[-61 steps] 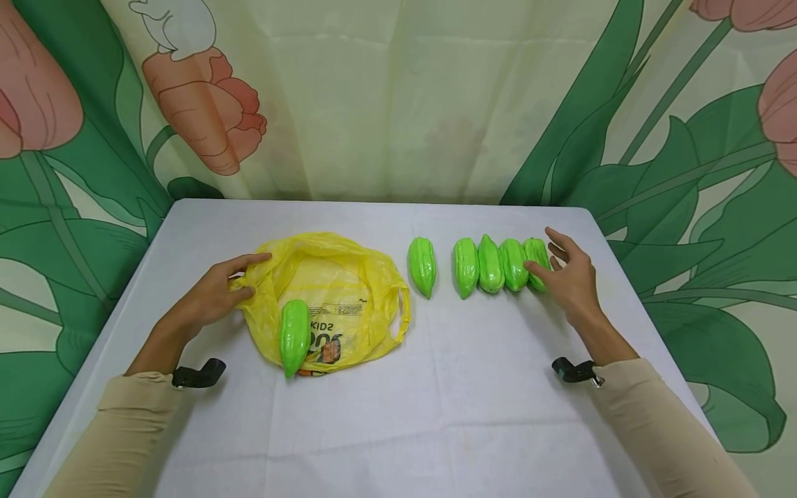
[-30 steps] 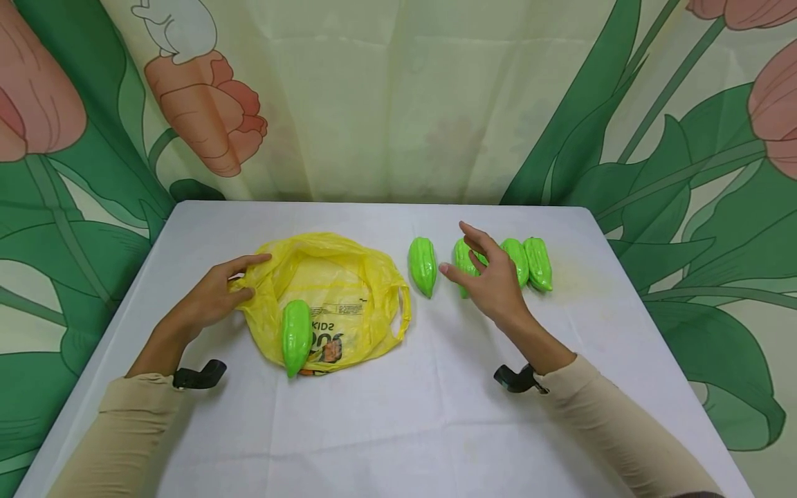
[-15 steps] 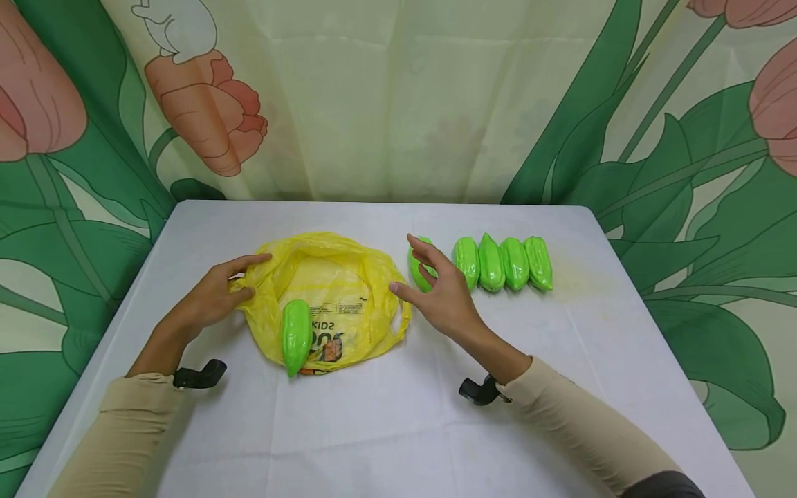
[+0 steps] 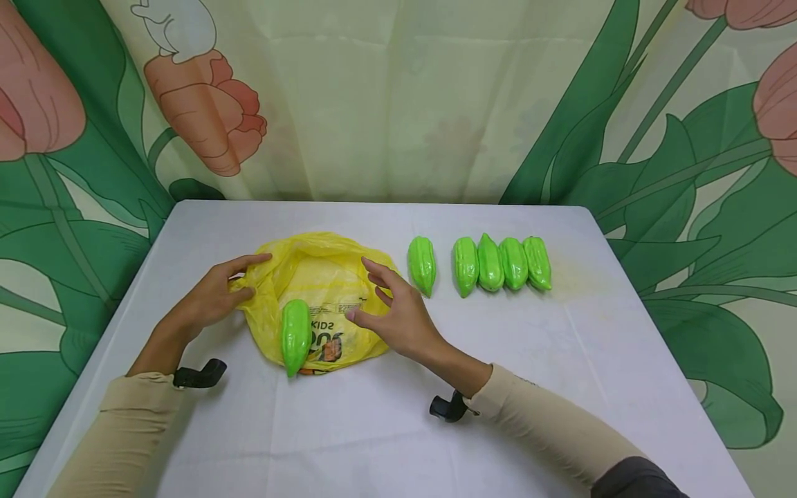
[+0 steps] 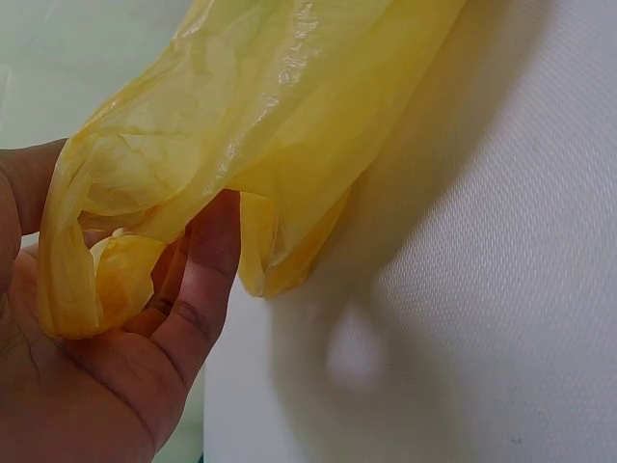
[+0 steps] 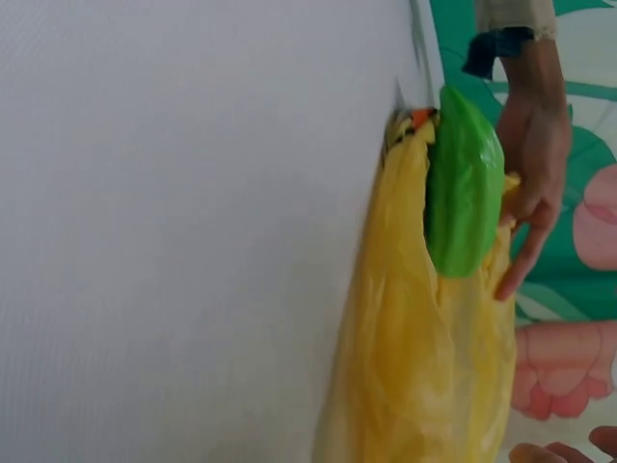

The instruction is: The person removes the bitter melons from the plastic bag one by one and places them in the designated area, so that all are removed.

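Note:
My left hand (image 4: 212, 294) pinches the left edge of a crinkled yellow plastic bag (image 4: 268, 311), whose mouth is spread wide on the table. In the left wrist view the bag's film (image 5: 270, 106) is gathered between thumb and fingers. A glossy green ribbed gourd (image 4: 296, 337) lies over the bag's near edge, its pointed tip toward me; the right wrist view shows this gourd (image 6: 465, 193) too. My right hand (image 4: 405, 315), fingers spread and holding nothing, is over the bag's right side and hides its handle.
One more green gourd (image 4: 422, 266) lies just right of the bag. Farther right, several similar gourds (image 4: 490, 263) form a close row near the back of the white-clothed table (image 4: 349, 436). Behind the table hangs a printed curtain (image 4: 398, 104).
My right hand has moved left from the rightmost gourd, passing over the row and the single gourd, to the bag. The left hand and the gourds stay nearly as they were.

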The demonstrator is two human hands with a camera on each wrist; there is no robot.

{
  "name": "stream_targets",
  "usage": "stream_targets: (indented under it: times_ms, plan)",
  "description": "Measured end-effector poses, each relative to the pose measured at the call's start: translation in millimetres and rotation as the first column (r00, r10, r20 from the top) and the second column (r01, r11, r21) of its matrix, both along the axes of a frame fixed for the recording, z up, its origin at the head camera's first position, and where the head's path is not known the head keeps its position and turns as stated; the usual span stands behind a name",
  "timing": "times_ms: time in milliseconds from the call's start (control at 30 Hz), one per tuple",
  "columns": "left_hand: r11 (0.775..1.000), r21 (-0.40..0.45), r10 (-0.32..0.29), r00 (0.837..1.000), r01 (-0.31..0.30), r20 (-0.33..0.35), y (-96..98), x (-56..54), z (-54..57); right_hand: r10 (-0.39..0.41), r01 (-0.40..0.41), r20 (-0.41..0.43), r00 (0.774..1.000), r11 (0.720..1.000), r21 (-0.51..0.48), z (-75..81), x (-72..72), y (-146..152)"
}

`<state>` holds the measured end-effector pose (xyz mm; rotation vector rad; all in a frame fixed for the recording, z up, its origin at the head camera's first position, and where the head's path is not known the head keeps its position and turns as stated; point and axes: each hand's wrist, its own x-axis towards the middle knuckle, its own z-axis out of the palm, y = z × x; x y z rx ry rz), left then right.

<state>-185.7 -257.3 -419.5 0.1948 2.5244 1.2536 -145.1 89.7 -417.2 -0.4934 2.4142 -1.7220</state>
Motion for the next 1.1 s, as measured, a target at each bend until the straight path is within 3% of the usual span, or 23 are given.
stream_targets:
  times_ms: [600,1100]
  plan:
    - [1.0,-0.025,-0.009,1.0,0.009,-0.011,-2.4,4.3,2.8,0.133,-0.13,0.08,0.988,0.991,-0.043,-13.9,19.6,-49]
    - [1.0,-0.006,-0.024,0.999,0.023,-0.027,-3.3,3.8,1.0,0.171,-0.187,0.13,0.977,0.975,0.119,-22.2,16.6,-78]
